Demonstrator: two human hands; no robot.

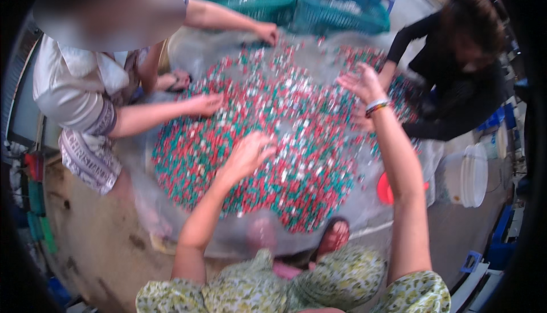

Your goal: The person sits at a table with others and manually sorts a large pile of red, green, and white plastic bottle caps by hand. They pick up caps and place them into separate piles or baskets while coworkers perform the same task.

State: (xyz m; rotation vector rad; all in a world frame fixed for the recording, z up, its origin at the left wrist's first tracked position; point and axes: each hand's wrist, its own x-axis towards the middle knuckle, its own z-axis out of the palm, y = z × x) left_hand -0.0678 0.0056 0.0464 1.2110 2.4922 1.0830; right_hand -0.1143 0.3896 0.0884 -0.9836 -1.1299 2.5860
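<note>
A wide heap of small red, green and white pieces lies spread over a translucent plastic sheet; their exact kind is too small to tell. Over the heap's near middle is my left hand, its fingers loosely bent and apart, with nothing visible in them. My right hand, with bands at the wrist, is raised over the far right part of the heap. Its palm faces up and the fingers are spread, holding nothing that I can see. Both hands are somewhat blurred.
Two teal plastic baskets stand at the far edge. One person sits at left, reaching over the heap; another in black bends over it at right. A white bucket and a red round object are at right.
</note>
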